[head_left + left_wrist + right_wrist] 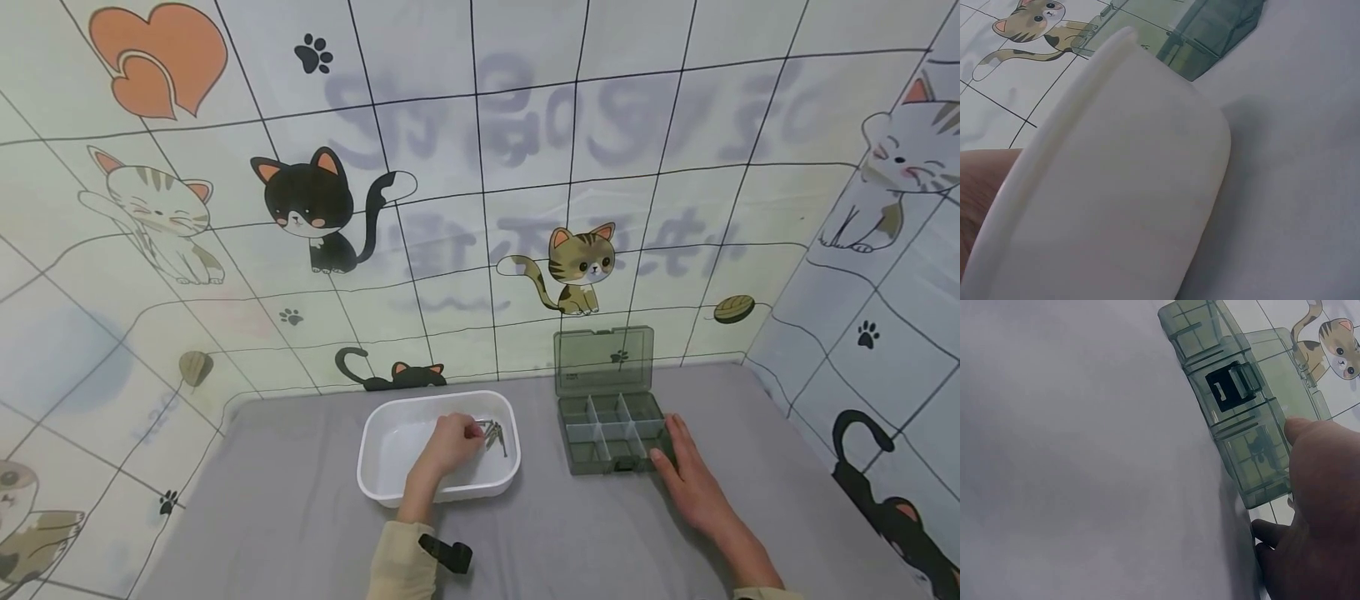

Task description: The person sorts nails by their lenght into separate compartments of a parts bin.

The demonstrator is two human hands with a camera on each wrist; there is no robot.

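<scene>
In the head view my left hand reaches into a white tray, its fingers bent down at a small pile of thin metal screws or nails. Whether the fingertips pinch one of them cannot be made out. The left wrist view shows mostly the tray's outer wall, which hides the fingers. A green see-through compartment box stands with its lid raised. Along its right side rests my right hand, fingers straight, thumb touching the front right corner. No contents stand out in its compartments.
Grey cloth covers the table. A cat-printed sheet rises behind and at both sides, close behind the box lid. A black strap device sits on the left wrist.
</scene>
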